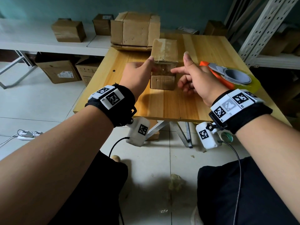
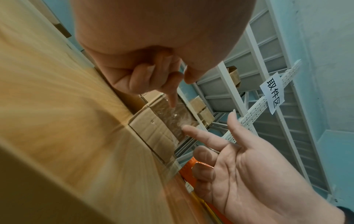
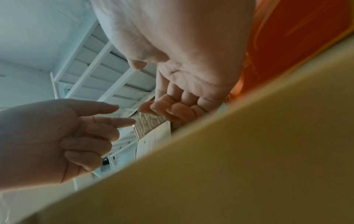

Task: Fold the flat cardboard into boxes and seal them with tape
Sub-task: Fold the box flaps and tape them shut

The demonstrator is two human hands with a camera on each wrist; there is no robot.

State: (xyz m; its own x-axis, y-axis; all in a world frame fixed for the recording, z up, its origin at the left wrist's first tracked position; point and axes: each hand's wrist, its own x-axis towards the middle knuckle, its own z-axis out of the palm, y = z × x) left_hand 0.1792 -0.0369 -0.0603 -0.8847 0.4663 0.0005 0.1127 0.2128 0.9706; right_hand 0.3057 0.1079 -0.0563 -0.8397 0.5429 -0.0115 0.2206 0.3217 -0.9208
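Cardboard box (image 1: 163,62) sits at the centre of the head view on the wooden worktop (image 1: 162,103), its top seam covered with clear tape (image 1: 162,69) that runs down over the near edge. The left hand (image 1: 138,69) presses the tape at the box's left edge with thumb and index finger, the other fingers curled under and holding nothing. The right hand (image 1: 193,75) points its index finger at the tape's right side, thumb raised, remaining fingers loosely bent; its grip is empty. An orange tape dispenser (image 1: 227,73) lies just to the right of that hand. Flat cardboard (image 1: 133,30) is stacked at the upper centre.

From the left wrist, the left index fingertip (image 2: 173,103) touches the glossy tape on the box (image 2: 153,130), and the right hand (image 2: 229,160) comes in from the lower right, palm open, its index tip at the tape's edge.

From the right wrist, both hands meet at the box (image 3: 153,136) at mid-frame; little more is clear.

To smooth well, I judge each fingertip should rub outward from the seam and down over the near edge, pressing bubbles out while the box stays flat.
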